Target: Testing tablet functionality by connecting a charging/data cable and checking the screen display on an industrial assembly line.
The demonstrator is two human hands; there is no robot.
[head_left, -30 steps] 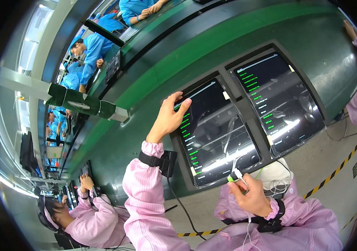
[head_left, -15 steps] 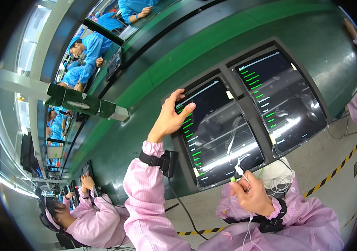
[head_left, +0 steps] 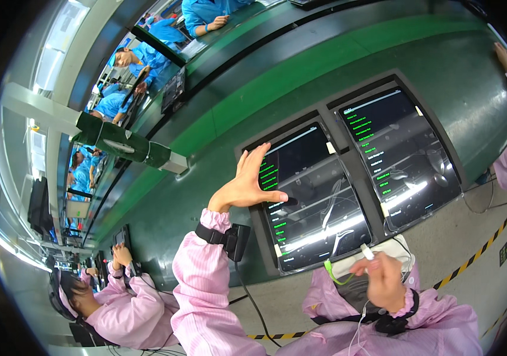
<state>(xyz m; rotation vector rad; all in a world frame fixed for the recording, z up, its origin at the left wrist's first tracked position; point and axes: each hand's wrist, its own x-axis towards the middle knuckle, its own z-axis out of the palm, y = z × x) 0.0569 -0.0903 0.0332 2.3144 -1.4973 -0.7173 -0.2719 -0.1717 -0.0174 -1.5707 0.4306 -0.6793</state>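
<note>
Two dark tablets lie side by side in grey foam frames on the green bench, both lit with lists of green and white lines. Over the left edge of the left tablet [head_left: 318, 204] my left hand [head_left: 242, 183] is open, its thumb stretched across the screen. My right hand [head_left: 385, 283] is closed in a pinch around a white cable plug [head_left: 367, 252], just off that tablet's lower right corner. A bright green cable end [head_left: 329, 270] is by the same lower edge; whether it is plugged in I cannot tell. The right tablet [head_left: 399, 160] is untouched.
A green-wrapped post [head_left: 126, 145] with a pale end stands left of the tablets. A white cable [head_left: 360, 326] hangs below my right hand. Co-workers in pink [head_left: 132, 314] sit at left and far right; others in blue [head_left: 206, 15] work across the bench.
My right hand has moved right with the white plug, away from the green cable end. My left thumb has come down lower over the left tablet's screen, and the fingers have spread.
</note>
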